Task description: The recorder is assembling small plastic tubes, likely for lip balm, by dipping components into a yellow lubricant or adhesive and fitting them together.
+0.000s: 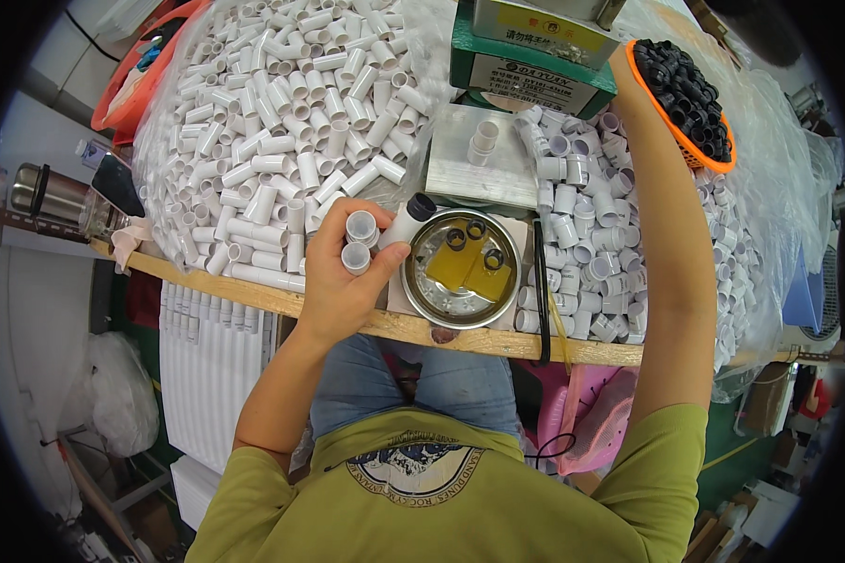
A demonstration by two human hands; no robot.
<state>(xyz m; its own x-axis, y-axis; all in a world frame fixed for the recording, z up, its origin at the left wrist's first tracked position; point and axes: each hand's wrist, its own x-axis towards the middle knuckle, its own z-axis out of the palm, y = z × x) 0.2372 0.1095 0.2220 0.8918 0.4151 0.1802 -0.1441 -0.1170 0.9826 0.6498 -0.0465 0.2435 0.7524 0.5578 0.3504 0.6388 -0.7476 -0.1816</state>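
Observation:
My left hand is closed round several short white plastic tubes, their open ends facing up. One white tube in its fingers points up and to the right, with a black ring on its end. Beside that hand sits a round steel bowl with yellow sponge pieces and black rings inside. My right arm reaches far forward, next to the green machine; the fingers there are hidden. A white tube piece stands upright on the machine's metal block.
White tubes heap over the table's left side; shorter white fittings pile at right. An orange basket of black rings stands far right. Black cords hang over the wooden front edge. A steel flask is at far left.

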